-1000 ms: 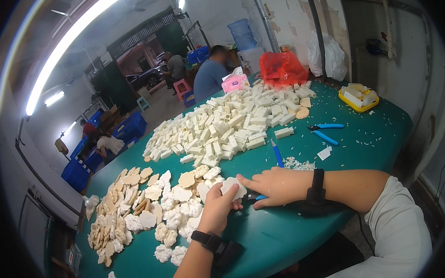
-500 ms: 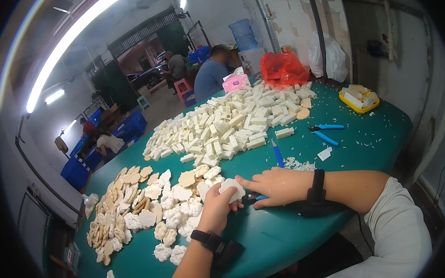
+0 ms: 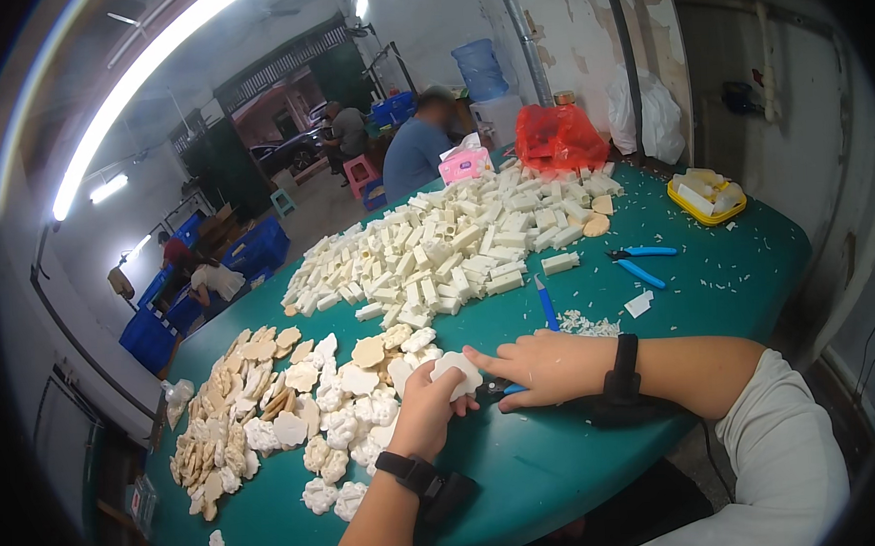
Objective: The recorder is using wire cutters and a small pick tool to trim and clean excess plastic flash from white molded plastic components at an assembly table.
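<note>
My left hand (image 3: 426, 410) is closed on a flat white scalloped piece (image 3: 459, 375), with the thumb across its face. From the right, my right hand (image 3: 549, 366) reaches over, its index fingertip at the piece's edge. Under that palm shows a short blue handle of nippers (image 3: 513, 390) with dark jaws, mostly hidden by the hand. Left of my left hand lie white scalloped pieces (image 3: 342, 428) in a loose heap. Beyond my right hand are a blue-handled craft knife (image 3: 546, 305) and small white trimmings (image 3: 588, 325).
The green table (image 3: 525, 484) bears a big pile of cream block-shaped pieces (image 3: 427, 254) and a heap of beige scalloped pieces (image 3: 224, 419). To the right are blue-handled pliers (image 3: 642, 254) and a yellow tray (image 3: 705, 212). A red bag (image 3: 559, 139) stands at the back; a person (image 3: 417, 142) sits beyond.
</note>
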### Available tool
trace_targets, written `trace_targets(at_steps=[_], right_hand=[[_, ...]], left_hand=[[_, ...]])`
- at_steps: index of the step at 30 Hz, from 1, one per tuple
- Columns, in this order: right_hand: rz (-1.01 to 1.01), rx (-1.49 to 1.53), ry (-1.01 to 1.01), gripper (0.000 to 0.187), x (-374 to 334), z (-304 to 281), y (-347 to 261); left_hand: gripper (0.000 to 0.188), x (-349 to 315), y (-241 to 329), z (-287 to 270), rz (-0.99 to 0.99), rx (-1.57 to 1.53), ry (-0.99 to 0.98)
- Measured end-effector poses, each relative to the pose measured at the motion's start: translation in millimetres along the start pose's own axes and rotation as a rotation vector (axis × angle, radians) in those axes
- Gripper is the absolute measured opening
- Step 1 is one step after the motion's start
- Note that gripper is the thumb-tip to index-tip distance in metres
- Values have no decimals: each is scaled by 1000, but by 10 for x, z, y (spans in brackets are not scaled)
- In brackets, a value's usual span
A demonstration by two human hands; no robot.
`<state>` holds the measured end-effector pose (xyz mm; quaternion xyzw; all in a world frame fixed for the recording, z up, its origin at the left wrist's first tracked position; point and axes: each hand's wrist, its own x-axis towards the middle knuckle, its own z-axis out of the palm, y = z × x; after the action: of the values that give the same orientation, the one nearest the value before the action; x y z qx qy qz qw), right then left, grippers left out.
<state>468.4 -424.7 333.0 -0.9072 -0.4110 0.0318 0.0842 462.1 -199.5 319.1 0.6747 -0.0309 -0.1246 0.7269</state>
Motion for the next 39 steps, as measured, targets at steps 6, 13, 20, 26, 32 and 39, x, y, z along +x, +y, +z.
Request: trace_targets(at_steps=[6,13,20,26,32,39], right_hand=[[-6,3,0,86,-1,2,5],[-24,-20,33,86,4,24,9],[-154,-102,242,86,58,10,57],[-187,-171,365,86,49,-38,29],[-203,-186,395,82,42,-46,28],[-189,-207,370,81,21,-57,15]], left_hand=[[23,-13,24,4,-15,-21,9],[26,-7,10,-30,-77,-49,14],[29,-67,88,20,-35,-189,79],[32,-89,123,27,50,-253,86],[32,-73,106,20,74,-286,61],[37,-51,94,-1,46,-266,53]])
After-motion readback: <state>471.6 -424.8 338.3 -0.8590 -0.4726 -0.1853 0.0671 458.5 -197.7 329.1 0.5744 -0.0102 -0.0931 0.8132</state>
